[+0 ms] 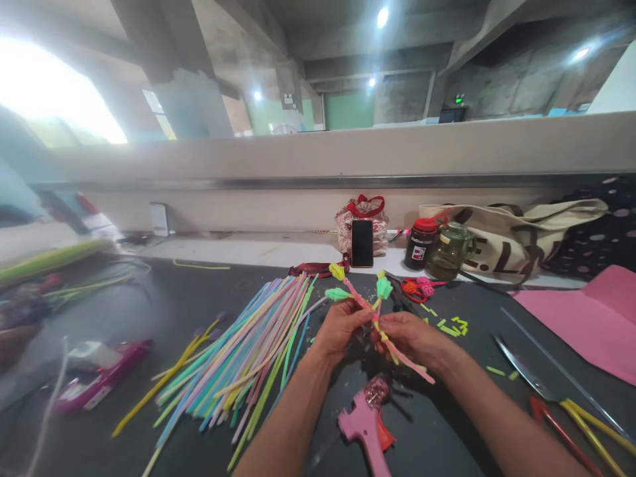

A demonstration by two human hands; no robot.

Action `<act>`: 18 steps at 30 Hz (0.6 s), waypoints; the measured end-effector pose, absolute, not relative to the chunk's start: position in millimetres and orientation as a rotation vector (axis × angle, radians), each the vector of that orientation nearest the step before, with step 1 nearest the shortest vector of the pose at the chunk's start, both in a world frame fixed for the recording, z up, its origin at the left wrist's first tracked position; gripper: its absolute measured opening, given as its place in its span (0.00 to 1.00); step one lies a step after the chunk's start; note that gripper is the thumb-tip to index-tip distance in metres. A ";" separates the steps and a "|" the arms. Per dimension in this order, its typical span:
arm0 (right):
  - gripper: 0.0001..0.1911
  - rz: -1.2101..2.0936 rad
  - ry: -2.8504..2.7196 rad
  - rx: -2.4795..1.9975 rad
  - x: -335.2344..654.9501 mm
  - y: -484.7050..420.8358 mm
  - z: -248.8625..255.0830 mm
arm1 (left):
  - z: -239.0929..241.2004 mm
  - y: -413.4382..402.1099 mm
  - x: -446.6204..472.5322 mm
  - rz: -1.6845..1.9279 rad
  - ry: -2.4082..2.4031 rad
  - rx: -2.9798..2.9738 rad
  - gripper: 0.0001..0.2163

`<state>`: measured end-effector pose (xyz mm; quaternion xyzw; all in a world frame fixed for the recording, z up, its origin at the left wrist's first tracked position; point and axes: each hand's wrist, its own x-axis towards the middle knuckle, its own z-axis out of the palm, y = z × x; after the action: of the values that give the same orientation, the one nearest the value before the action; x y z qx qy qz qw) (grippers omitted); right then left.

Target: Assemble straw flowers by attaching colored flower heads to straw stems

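Observation:
Between my two hands is a small bunch of pipe-cleaner flowers (366, 305), with pink and yellow stems and green and yellow heads. My left hand (340, 327) pinches the stems from the left, just below the green and yellow heads. From the other side my right hand (408, 335) grips them slightly lower, and loose stem ends stick out below its fingers. A pink glue gun (365, 424) lies on the table beneath my hands. To the left spreads a large pile of pastel pipe cleaners (253, 351).
Scissors (527, 371) with a red and yellow handle lie at right, near pink sheets (591, 318) and green scraps (454, 328). Behind stand a phone (362, 243), a black bottle (420, 244), a green jug (447, 252) and a canvas bag (517, 242). A magenta tool (106, 384) lies left.

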<state>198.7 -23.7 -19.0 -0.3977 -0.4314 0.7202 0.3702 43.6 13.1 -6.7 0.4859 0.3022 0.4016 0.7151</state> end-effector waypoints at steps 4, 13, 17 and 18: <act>0.15 1.780 -1.062 -1.051 194.8 -22.5 -20.2 | -8.3 15.1 41.6 0.879 0.690 1.030 0.11; 0.07 1.454 -1.087 -1.221 186.2 -23.2 -22.9 | -10.9 15.2 42.3 0.912 0.771 1.134 0.08; 0.03 1.289 -1.195 -1.320 189.2 -21.9 -17.4 | -17.6 17.0 43.8 0.958 0.917 1.448 0.05; 0.03 1.252 -1.223 -1.342 189.4 -21.9 -15.8 | -18.6 17.1 44.4 0.966 0.981 1.530 0.05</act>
<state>189.4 -21.9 -15.8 -0.5431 -0.4948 0.5066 0.4512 44.4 17.1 -18.6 0.6369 0.4085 0.4020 0.5156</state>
